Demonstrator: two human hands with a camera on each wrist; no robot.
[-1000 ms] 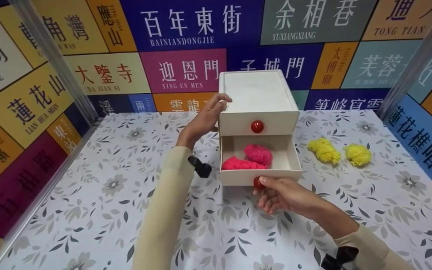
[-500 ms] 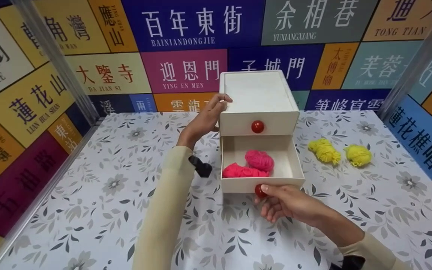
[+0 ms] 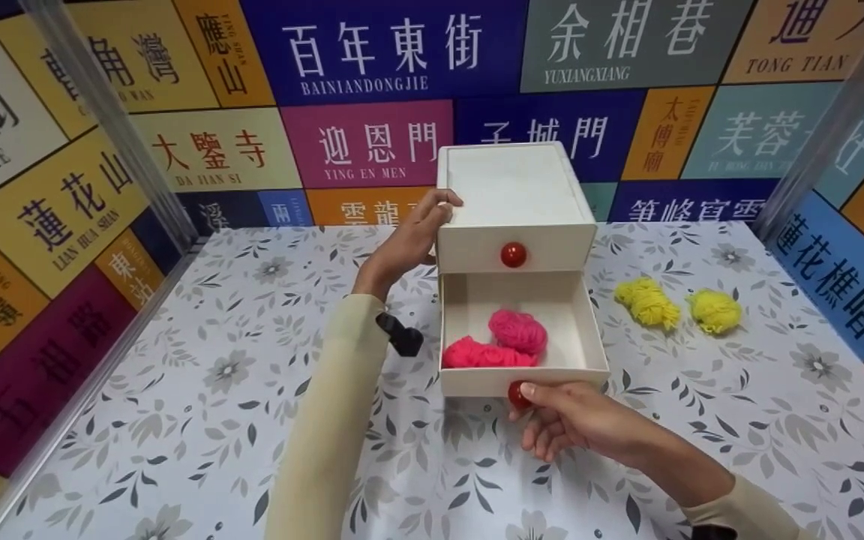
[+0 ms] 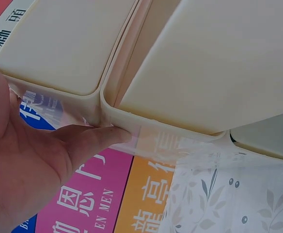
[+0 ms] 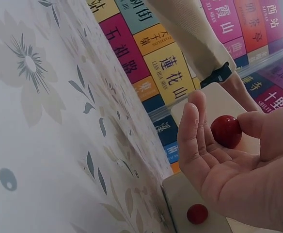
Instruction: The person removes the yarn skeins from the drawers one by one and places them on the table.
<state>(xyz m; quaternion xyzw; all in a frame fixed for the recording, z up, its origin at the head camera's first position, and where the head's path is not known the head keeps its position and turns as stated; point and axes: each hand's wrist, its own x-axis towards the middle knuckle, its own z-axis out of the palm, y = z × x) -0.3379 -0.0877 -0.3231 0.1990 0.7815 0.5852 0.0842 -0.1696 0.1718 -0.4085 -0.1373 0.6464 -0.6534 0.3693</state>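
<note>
A white two-drawer box (image 3: 511, 184) stands at the middle of the table, its upper drawer (image 3: 469, 250) closed. My left hand (image 3: 411, 238) grips the box's left side, fingers over the top edge. In the left wrist view the thumb (image 4: 95, 141) lies along the side wall. The lower drawer (image 3: 477, 383) is pulled well out. Two bundles of pink yarn are inside, one rounder bundle (image 3: 518, 332) and one longer bundle (image 3: 488, 353). My right hand (image 3: 586, 420) pinches the lower drawer's red knob (image 3: 516, 396), its other fingers loosely bent below.
Two yellow yarn bundles lie right of the box, an oblong bundle (image 3: 647, 303) and a round bundle (image 3: 715, 311). A flowered cloth (image 3: 199, 420) covers the table. Panels with printed street names (image 3: 372, 142) rise at the back and sides, with clear corner posts.
My right hand has drawn the lower drawer further toward me, and the pink yarn has come forward with it. My left hand has stayed on the box.
</note>
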